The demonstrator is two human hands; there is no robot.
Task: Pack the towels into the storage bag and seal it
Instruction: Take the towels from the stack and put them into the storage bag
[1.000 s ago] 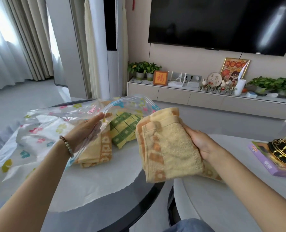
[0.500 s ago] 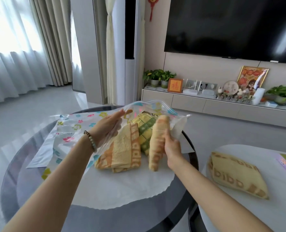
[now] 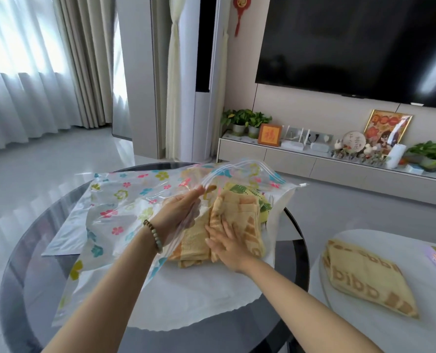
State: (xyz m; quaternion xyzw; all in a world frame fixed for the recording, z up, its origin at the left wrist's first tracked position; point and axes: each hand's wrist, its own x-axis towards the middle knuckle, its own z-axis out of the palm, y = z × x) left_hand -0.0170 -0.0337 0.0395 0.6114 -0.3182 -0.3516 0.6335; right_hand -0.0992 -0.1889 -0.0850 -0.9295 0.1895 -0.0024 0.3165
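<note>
At centre frame, the right hand lies flat, fingers spread, palm pressed on a folded yellow towel sitting in the mouth of the storage bag — nothing gripped, just a push, and by the look of it that towel is being nudged deeper inside. Just left of it, the left hand, bead bracelet at the wrist, has the upper lip of the bag pinched and lifted, fingers curled around the clear plastic so the opening gapes.

Moving outward: a second yellow towel lies right beside the first, under the raised flap, and behind them a green checked towel peeks out further in. So three towels are in or nearly in, though the near ends of the yellow pair look to be poking out past the lip. The zip strip arcs up above them, wide open — no sealing yet.

The flowered bag stretches toward the left of the frame across a white mat on the dark round glass bench.

Lower right, well apart from the bag, one more yellow lettered towel waits on a pale bench, untouched.

My read: past halfway. Left to do — seat these towels fully, fetch that last one, then close the zip.
</note>
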